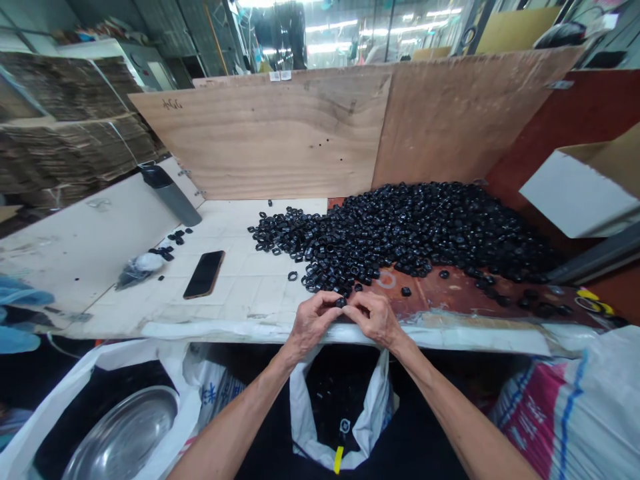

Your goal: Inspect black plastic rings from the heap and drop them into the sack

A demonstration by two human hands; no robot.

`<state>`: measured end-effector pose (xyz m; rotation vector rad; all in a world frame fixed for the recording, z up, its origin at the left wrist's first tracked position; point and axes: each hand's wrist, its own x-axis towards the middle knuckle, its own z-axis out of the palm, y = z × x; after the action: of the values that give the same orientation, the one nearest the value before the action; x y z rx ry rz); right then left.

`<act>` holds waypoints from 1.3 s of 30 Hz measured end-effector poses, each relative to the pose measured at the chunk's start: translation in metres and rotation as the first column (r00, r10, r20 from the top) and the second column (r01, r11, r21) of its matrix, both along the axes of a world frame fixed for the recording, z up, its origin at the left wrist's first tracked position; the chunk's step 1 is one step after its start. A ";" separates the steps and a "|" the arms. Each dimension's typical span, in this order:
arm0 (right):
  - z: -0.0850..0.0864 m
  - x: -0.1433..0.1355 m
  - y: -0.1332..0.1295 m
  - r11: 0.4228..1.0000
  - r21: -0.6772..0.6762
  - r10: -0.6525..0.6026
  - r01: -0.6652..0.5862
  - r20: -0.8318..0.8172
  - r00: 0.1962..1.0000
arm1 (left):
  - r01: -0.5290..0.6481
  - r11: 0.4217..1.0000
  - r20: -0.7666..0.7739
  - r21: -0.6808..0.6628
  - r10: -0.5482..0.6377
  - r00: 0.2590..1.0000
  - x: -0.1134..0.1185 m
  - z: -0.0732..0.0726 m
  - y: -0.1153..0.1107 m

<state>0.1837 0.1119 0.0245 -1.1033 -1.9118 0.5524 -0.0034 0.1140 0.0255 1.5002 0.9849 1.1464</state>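
Pinching a tiny glossy blk piece, L hand & R hand meet at the bench edge, fingertips closed on it. Loose heap of blk pcs., many hollow rings w/ rounded corners, at 1–2 o'clock. Grainy plywood panel approx. 12; flat phone 9; cylindrical gray bottle 10; crinkled white sack, mouth open, 6.

Black part between 2 hands

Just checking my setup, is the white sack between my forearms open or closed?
Open: the white sack has its rim spread around a dark interior.
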 end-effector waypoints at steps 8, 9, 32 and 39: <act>-0.001 -0.002 0.000 0.999 -0.031 0.014 -0.015 -0.018 1.000 | 0.011 1.000 0.001 -0.026 -0.011 1.000 0.001 0.002 -0.001; -0.001 -0.002 -0.001 1.000 -0.029 0.006 -0.007 -0.013 1.000 | 0.006 0.999 0.003 -0.031 -0.006 1.000 0.000 0.002 -0.001; -0.002 0.013 -0.030 0.920 -0.023 -0.384 0.391 0.145 0.912 | 0.214 0.950 -0.484 0.226 -0.081 0.871 -0.025 0.022 -0.015; -0.010 0.025 0.015 0.961 0.086 -0.276 0.263 0.225 0.935 | 0.002 0.942 -0.548 0.336 0.194 0.814 0.016 -0.011 0.022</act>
<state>0.2085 0.1268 0.0140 -1.4185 -1.9167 0.2218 0.0122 0.1362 0.0149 2.1650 1.3361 0.9650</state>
